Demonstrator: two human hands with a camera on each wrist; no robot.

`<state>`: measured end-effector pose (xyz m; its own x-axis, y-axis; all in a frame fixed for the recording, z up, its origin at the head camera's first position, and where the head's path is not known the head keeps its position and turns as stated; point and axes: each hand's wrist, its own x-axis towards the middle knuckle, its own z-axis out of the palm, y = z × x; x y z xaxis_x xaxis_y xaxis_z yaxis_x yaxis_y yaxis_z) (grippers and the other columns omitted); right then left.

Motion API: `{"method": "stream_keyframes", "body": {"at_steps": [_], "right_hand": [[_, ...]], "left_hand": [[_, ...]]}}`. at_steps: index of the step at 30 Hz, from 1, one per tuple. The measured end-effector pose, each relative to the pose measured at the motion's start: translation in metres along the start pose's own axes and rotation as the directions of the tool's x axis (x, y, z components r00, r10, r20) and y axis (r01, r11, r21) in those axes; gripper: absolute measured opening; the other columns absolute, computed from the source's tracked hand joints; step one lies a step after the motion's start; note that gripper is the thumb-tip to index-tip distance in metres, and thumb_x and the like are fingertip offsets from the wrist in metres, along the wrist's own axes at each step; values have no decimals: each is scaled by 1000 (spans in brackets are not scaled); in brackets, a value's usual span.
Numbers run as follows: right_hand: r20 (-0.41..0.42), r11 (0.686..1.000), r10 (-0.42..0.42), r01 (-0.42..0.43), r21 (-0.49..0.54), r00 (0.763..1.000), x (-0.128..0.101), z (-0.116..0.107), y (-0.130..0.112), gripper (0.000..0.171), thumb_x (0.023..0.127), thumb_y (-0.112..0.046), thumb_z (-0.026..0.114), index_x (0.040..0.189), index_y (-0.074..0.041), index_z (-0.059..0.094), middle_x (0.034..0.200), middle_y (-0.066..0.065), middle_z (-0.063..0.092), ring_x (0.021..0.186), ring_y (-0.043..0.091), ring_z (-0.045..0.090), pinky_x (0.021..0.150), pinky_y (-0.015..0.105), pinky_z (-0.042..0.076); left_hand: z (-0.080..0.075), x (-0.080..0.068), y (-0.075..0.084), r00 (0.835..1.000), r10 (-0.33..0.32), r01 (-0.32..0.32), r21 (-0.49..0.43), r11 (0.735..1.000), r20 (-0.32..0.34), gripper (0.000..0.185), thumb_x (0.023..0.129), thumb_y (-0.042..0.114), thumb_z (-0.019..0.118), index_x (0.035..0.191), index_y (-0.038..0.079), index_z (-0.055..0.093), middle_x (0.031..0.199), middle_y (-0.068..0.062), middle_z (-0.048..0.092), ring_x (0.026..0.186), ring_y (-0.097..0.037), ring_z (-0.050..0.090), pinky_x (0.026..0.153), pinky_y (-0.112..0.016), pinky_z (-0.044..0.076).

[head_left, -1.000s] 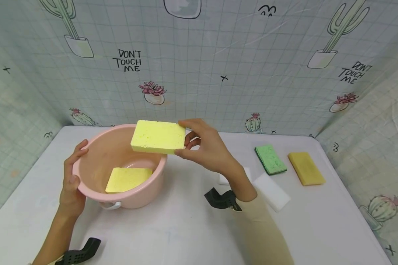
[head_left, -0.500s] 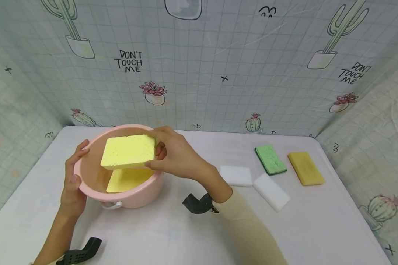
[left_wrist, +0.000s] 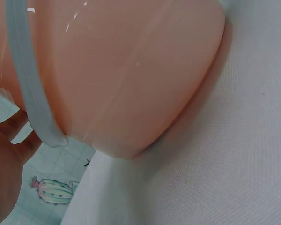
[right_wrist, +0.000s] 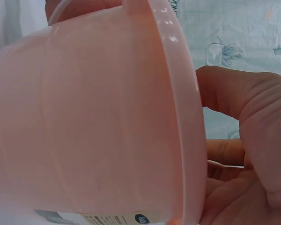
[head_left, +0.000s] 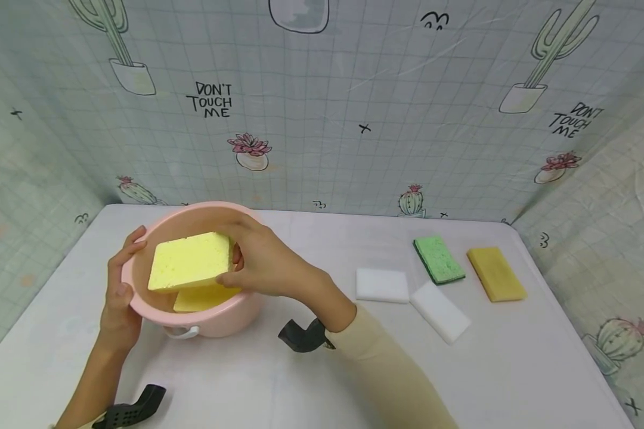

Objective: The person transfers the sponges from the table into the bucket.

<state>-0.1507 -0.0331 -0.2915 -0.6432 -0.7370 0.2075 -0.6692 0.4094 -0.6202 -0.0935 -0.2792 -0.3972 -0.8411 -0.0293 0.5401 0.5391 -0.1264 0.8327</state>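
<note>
While the left hand (head_left: 115,310) grips the rim of the pink bucket (head_left: 228,322), the right hand (head_left: 263,262) reaches across with its forearm slanting leftward, pinching a tilted pale yellow sponge (head_left: 188,262) between thumb and fingers at the bucket's mouth. Below it, a second pale yellow sponge (head_left: 201,300) lies inside. Well to the right of the right hand are two white blocks (head_left: 382,285), one green sponge (head_left: 439,259) and one darker yellow sponge (head_left: 496,274). Only the right wrist view shows a printed label (right_wrist: 124,219) on the bucket.
</note>
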Motion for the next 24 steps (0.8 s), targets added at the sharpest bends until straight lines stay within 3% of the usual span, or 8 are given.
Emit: {"method": "stream_keyframes", "body": {"at_steps": [5, 12, 17, 21, 24], "right_hand": [[5, 999, -16, 17, -39, 1000, 2, 6, -4, 61, 78, -15, 77, 131, -2, 50, 140, 10, 37, 124, 11, 33, 94, 7, 29], [2, 995, -49, 49, -89, 999, 3, 8, -9, 58, 78, -15, 76, 129, -2, 52, 136, 8, 43, 126, 14, 30, 95, 7, 26], [15, 996, -72, 73, -51, 997, 2, 6, -8, 60, 83, -21, 74, 135, -3, 48, 139, 6, 39, 128, 15, 29, 99, 9, 24], [17, 997, -82, 82, 4, 996, 2, 5, -7, 54, 88, -21, 69, 135, -6, 46, 126, 4, 44, 101, 8, 47, 84, 10, 38], [25, 997, -71, 70, 15, 997, 3, 4, -7, 49, 90, -19, 66, 132, -5, 46, 106, 3, 48, 68, 5, 47, 66, 10, 40]], "left_hand": [[1, -1, 1, 1000, -9, 10, 11, 1000, -16, 52, 90, 21, 47, 141, 10, 39, 156, -11, 10, 138, -29, 13, 98, -19, 40], [2, -1, 2, 999, -25, 26, 29, 999, -31, 52, 90, 22, 47, 141, 11, 39, 156, -10, 11, 139, -28, 14, 98, -19, 40], [2, -1, 2, 1000, -18, 18, 43, 999, -21, 53, 91, 22, 48, 141, 11, 38, 156, -11, 11, 139, -28, 13, 98, -19, 40], [1, -1, 2, 1000, -18, 19, 49, 999, -13, 53, 91, 24, 48, 142, 11, 37, 156, -12, 9, 139, -29, 13, 98, -18, 39], [1, 0, 1, 1000, -18, 18, 42, 999, -8, 53, 92, 24, 48, 142, 11, 37, 156, -11, 9, 138, -29, 13, 98, -18, 39]]}}
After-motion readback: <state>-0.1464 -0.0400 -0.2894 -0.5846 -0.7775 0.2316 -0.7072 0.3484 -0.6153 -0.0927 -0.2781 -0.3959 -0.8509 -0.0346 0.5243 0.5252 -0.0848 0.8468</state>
